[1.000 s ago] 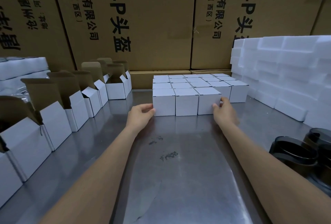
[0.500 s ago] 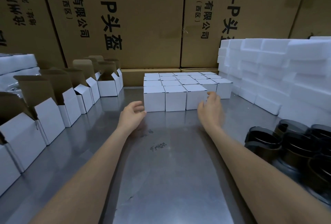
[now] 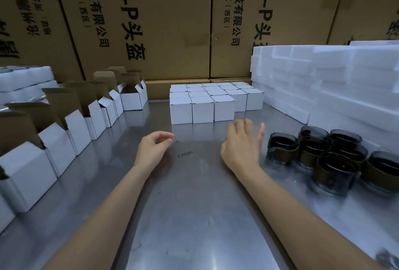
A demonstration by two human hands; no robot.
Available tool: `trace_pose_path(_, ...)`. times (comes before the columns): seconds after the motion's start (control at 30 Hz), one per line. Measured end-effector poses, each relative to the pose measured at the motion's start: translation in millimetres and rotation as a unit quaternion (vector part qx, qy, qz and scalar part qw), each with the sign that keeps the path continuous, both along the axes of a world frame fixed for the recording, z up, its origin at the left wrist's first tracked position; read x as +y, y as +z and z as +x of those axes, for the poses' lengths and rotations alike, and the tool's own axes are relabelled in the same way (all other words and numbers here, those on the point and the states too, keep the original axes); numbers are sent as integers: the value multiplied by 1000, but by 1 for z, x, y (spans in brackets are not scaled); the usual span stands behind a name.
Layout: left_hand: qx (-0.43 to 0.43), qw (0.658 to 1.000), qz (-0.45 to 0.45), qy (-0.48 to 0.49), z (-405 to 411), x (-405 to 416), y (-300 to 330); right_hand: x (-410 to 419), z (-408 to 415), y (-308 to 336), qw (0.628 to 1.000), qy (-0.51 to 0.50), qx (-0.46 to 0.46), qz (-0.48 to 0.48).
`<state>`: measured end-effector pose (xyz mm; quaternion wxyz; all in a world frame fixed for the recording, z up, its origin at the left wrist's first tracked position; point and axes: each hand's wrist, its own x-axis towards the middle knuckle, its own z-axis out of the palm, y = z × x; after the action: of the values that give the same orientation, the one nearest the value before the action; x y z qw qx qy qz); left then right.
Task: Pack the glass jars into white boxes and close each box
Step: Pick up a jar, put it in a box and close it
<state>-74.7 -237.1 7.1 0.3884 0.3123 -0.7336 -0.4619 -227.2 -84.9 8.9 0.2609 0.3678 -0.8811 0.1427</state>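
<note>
1. Left hand (image 3: 154, 150): centre frame over the steel table (image 3: 194, 215), fingers loosely curled, holding nothing.
2. Right hand (image 3: 243, 147): just right of centre, fingers spread and relaxed, motion-blurred, holding nothing. It is near the jars but apart from them.
3. Glass jars (image 3: 323, 151): about eight dark ones visible, clustered right of centre and touching each other; more may be cut off at the right edge.
4. Closed white boxes (image 3: 203, 108): block at upper centre, front row of three, roughly sixteen tops showing; exact count unclear.
5. Open white boxes (image 3: 71, 131): row of about eight along the left edge, flaps up.
6. White foam blocks (image 3: 323, 79): stacked at upper right, also upper left.
7. Bare table runs from the closed block to the bottom edge, between the open boxes and the jars.
</note>
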Motion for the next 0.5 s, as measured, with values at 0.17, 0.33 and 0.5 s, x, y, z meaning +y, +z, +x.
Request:
trace_pose_path(0.17,18,1000,6,-21,23,24,2,24,7,5,996,-81,-23,13)
trace_pose_path(0.33,22,999,15,-34,37,33,3,38,3,7,989,-136,-53,32)
trace_pose_path(0.5,50,997,38,-35,37,34,6,30,12,8,995,-89,-24,31)
